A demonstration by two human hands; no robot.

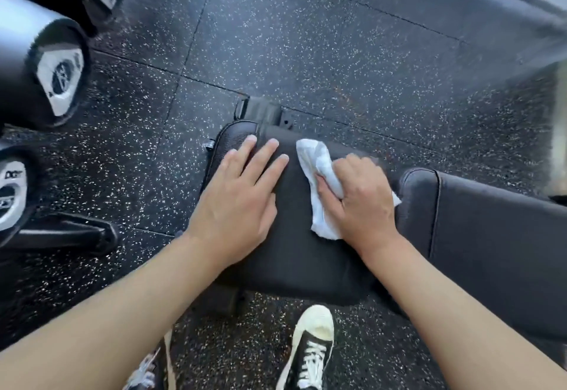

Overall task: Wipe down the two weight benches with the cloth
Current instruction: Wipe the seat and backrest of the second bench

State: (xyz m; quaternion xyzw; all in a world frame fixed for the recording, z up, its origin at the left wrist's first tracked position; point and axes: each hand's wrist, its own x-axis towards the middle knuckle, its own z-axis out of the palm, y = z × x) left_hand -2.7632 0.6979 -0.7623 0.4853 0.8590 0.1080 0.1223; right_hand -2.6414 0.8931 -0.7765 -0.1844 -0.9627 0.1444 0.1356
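Dumbbells [46, 73] sit far left, their round ends facing up off a rack, well apart from the action. Moving in, the left hand [239, 193] lies flat on the black seat pad [294, 254], fingers straight and spread, tips reaching the pad's far edge. That looks like a brace: it steadies the pad and takes some body weight while the other hand works. Just beside it, the white cloth [319, 181] is on the same pad, bunched up, and the right hand [359, 202] has its fingers curled over it, pressing it down onto the vinyl. A tail of the cloth sticks out ahead of the knuckles and another trails back under the wrist, so only the middle is really gripped. Further right, across a narrow gap, the longer back pad [491, 236] of the bench stretches off toward the frame edge; whether it is already wiped, I cannot tell, the picture is smeared there. Below, a black-and-white sneaker [310, 349] is planted on the speckled rubber floor [306, 52].
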